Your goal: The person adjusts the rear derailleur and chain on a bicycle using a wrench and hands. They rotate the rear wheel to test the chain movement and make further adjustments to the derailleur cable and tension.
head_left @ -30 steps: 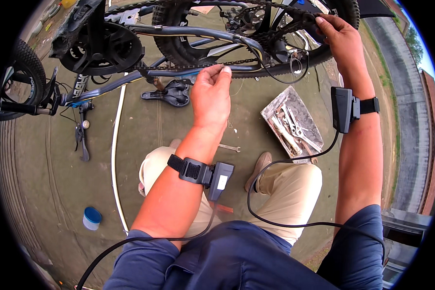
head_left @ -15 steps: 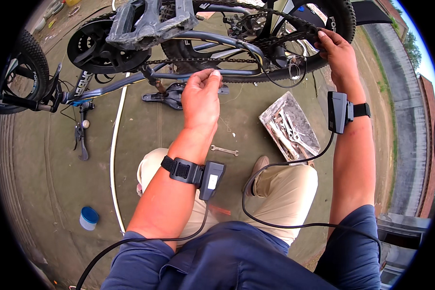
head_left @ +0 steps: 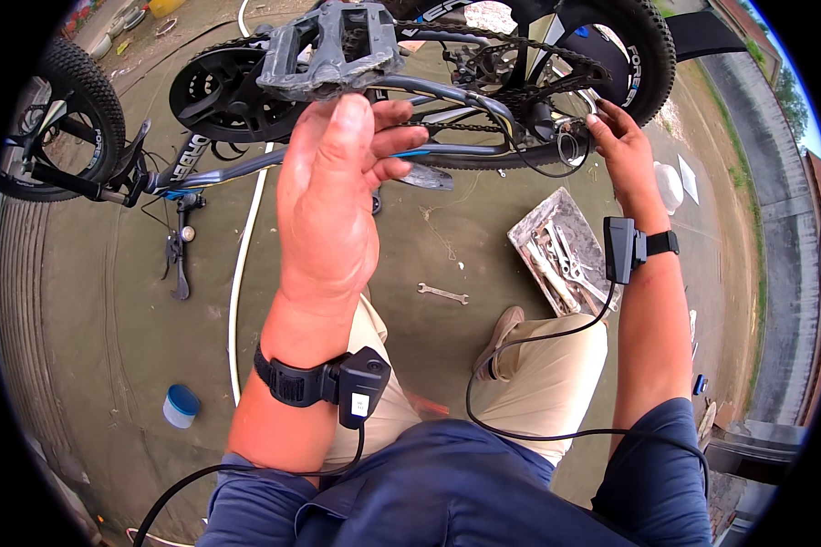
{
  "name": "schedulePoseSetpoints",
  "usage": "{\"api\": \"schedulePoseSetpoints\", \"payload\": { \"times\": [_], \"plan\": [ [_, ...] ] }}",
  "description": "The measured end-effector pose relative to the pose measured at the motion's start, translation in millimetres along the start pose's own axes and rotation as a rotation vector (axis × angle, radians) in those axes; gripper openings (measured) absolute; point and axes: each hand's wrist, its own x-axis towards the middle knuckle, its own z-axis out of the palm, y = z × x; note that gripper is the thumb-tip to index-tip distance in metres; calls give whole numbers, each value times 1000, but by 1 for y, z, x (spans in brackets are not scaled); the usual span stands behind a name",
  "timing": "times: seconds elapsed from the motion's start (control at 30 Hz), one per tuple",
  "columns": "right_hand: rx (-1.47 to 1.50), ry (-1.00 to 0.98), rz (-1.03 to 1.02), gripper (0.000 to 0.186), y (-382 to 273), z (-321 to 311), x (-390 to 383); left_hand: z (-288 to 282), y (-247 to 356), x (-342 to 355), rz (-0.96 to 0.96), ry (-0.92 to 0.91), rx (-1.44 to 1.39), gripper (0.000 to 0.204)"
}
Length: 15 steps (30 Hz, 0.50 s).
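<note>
A dark bicycle stands upside down in front of me, its blue-grey frame running across the upper view. My left hand is raised with fingers apart and nothing in it, just below the grey pedal. Behind the pedal lies the black chainring, and the chain runs right toward the rear wheel. Beside the rear sprockets and a loop of thin cable, my right hand has its thumb and fingertips drawn close together. What they touch is too small to make out.
A grey tray holding several wrenches lies right of centre. An open-ended wrench rests on the green ground sheet. A white hose crosses at left, near a blue-lidded tub. Black cables hang from my wrist devices.
My left hand has gone from a pinch near the lower frame tube to spread fingers, moving left and closer to me. My right hand has dropped lower, away from the upper chain.
</note>
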Motion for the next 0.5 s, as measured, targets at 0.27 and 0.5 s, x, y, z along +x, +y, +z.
{"api": "schedulePoseSetpoints", "payload": {
  "times": [0.27,0.5],
  "plan": [
    [35,-11,-115,64,15,27,-28,8,38,34,-24,17,100,30],
    [-13,-7,-144,63,24,25,-25,-25,92,47,114,8,256,30]
  ]
}}
